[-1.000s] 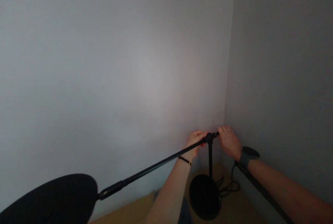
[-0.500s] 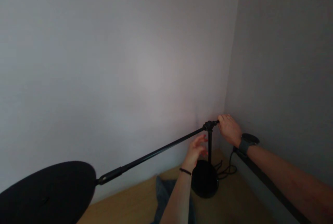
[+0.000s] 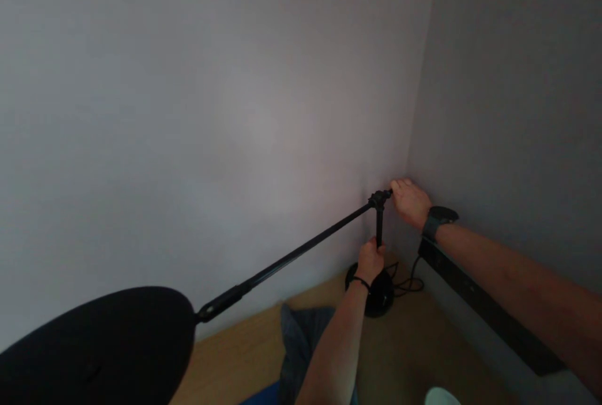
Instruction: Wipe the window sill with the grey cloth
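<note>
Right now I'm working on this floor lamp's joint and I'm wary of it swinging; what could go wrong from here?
1. The long arm carries a wide black shade far from the upright post; if the knob at the joint under your right hand slackens, it may drop.
2. That overhang could tip the round base, though your left hand grips the post.
3. The cord beside the base could snag.

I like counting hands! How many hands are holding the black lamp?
2. The left hand grips the upright pole low down, above the round base. The right hand holds the knob at the joint on top, near the wall corner.
</note>
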{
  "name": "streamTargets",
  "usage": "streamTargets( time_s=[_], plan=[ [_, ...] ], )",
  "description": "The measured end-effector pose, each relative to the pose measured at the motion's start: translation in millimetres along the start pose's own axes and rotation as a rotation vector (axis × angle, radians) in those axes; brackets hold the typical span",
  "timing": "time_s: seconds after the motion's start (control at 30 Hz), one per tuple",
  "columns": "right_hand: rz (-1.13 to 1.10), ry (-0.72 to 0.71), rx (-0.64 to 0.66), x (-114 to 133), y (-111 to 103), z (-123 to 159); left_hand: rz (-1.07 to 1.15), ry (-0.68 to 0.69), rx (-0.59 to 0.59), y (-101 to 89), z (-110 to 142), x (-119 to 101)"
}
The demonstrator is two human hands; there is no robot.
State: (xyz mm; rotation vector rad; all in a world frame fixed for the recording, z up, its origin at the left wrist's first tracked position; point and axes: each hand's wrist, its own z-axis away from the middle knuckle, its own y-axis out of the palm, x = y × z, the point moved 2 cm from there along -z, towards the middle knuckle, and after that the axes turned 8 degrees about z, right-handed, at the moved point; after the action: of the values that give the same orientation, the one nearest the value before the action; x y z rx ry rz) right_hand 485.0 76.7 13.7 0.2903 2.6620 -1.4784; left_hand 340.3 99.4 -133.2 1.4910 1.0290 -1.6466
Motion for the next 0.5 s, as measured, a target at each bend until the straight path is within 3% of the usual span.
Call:
streamTargets(
  time_s=[0.13,0.2,0.27,0.33,0.4,0.47,0.5],
  plan=[
    [-0.083,0.048,-0.008,2,-3,-4,-0.075,0.016,0.011,-4.7,5,-8],
    [-0.134,0.089,-0.029,1,-6,5,-0.145,0.060,0.048,-23.3,26,-11],
    [-0.189,0.140,-0.044,2,-11,33,-0.298,0.135,0.096,-54.6,67,-4],
    [-0.251,0.173,-0.014,8,-14,88,-0.518,0.212,0.135,-92.7,125,21],
    [-0.327,0.144,0.101,26,-13,164,-0.786,0.227,0.144,-126.6,188,65],
    [-0.452,0.001,0.336,54,-4,246,-1.040,0.326,0.181,-142.9,245,118],
    [-0.473,-0.043,0.413,68,2,283,-1.145,0.466,0.221,-141.7,268,143]
  ],
)
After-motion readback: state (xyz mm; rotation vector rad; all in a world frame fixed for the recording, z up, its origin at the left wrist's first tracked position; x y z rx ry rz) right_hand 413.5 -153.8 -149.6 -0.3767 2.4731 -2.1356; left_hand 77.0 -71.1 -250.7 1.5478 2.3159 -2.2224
